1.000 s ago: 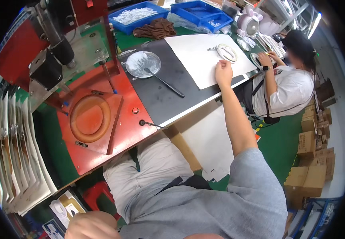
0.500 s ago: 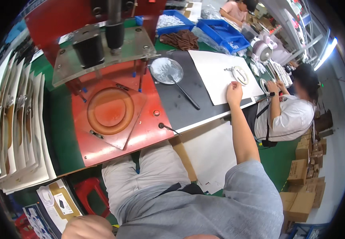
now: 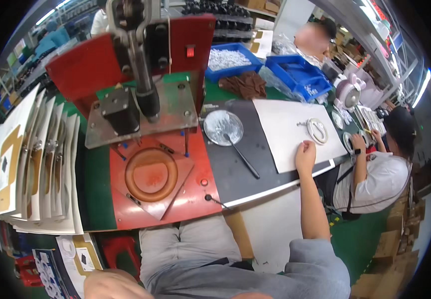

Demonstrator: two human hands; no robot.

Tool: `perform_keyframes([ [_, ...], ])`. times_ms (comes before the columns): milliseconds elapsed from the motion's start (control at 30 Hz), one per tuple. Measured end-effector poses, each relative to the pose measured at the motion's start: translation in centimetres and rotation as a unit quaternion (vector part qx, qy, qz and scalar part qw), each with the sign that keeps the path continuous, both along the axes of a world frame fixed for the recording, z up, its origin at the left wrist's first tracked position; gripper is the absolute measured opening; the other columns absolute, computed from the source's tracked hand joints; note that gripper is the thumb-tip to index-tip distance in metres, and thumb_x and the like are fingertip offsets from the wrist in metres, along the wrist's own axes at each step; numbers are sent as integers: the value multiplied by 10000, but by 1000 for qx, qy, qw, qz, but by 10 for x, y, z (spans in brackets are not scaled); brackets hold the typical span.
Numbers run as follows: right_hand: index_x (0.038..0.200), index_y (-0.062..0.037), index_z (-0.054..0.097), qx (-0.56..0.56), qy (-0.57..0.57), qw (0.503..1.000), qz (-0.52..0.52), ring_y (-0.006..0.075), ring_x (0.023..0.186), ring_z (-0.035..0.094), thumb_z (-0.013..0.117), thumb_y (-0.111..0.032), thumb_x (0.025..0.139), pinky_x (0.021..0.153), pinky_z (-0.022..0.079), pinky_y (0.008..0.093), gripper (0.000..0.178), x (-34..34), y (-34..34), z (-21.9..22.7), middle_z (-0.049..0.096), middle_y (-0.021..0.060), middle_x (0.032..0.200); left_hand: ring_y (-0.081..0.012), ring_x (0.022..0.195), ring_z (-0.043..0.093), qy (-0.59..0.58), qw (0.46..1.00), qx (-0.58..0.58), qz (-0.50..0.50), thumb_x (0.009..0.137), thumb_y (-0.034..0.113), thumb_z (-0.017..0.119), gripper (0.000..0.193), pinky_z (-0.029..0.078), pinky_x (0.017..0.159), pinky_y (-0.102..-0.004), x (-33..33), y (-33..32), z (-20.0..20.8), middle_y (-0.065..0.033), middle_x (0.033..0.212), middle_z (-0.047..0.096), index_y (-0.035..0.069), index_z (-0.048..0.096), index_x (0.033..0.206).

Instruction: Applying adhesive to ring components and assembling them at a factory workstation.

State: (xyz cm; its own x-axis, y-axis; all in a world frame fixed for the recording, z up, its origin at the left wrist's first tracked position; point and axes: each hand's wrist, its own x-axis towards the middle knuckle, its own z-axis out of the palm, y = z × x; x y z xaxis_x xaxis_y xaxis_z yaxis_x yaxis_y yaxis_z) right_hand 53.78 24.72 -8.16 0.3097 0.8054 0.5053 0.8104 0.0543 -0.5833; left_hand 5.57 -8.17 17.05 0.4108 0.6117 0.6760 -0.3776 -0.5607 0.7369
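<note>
My right hand (image 3: 305, 158) is at the near edge of a white sheet (image 3: 287, 130) on the bench, its fingers drawn together. What they hold, if anything, is too small to make out. Just beyond the fingertips lies a whitish ring-shaped part (image 3: 318, 131) with a small fitting at its left. At the lower left edge shows bare skin of my bent left arm (image 3: 112, 285); the left hand itself does not show. Left of the sheet, a round dish (image 3: 217, 124) of white paste holds a dark-handled spatula (image 3: 245, 161).
A red press (image 3: 203, 204) with a clear plate stands before me, an orange-brown ring (image 3: 172, 175) on its base. Upright card folders (image 3: 68, 174) crowd the left. Blue trays (image 3: 240, 71) and a brown cloth (image 3: 247, 85) lie behind. A co-worker (image 3: 382, 174) sits at right.
The view has tilted up, so the bench and press sit lower and more of the back shows. My right hand stays beside the whitish ring, with its fingers still together.
</note>
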Motion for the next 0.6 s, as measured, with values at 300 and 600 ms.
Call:
perform_keyframes([
  [300, 1177, 53, 591, -52, 12, 998, 19, 370, 1028, 635, 576, -138, 998, 927, 497, 433, 262, -18, -7, 8, 626, 233, 1104, -190, 482, 547, -53, 980, 61, 184, 1038, 158, 585, 549, 430, 407, -306, 32, -13, 27, -102, 838, 684, 545, 478, 1413],
  [600, 1130, 81, 592, -24, -32, 998, 52, 390, 984, 620, 567, -96, 962, 914, 489, 446, 246, -13, 0, 1, 621, 250, 1051, -199, 526, 573, 76, 976, 113, 168, 1036, 132, 576, 657, 437, 437, -310, 31, -108, 31, -125, 867, 693, 559, 396, 1502],
])
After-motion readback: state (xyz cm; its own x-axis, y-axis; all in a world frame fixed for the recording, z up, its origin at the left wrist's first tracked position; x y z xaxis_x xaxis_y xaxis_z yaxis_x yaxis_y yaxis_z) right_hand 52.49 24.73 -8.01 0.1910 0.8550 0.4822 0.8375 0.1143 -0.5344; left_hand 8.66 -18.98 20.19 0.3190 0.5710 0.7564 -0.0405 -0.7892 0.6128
